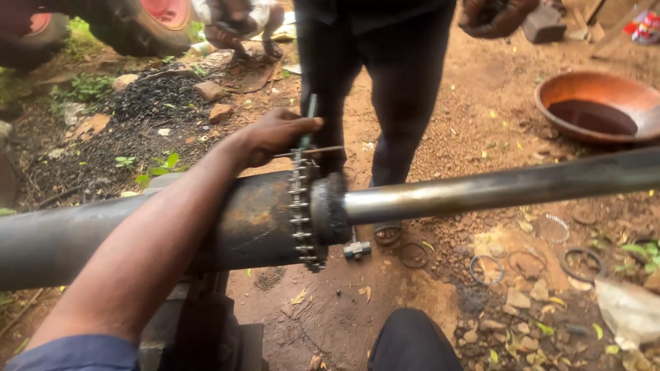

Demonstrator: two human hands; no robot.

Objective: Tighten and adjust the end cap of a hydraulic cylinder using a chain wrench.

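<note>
— So, where does that hand sit?

— His left hand (275, 136) reaches across the big dark cylinder (137, 230) and closes its fingers around the thin green handle (311, 110) of a chain tool. The chain (298, 209) wraps around the cylinder's end, right beside the grimy black collar (328, 209). I see no right hand at all.

— And the cylinder itself?

— Lying level across the yard, its shiny rod (495, 185) stretching out to the right above the dirt ground (440, 117).

— Anything holding stuff nearby?

— One rusty round basin (599, 103) sits on the ground at the upper right, well apart from the hand, with a pool of dark liquid in its bottom.

— What else lies about?

— Several loose rings (485, 269) lie among pebbles under the rod, and a small metal fitting (357, 249) rests below the collar. Another person's dark-trousered legs (385, 82) stand just behind the chain. A heap of black cinders (155, 96) lies to the left, near stones and weeds.
</note>
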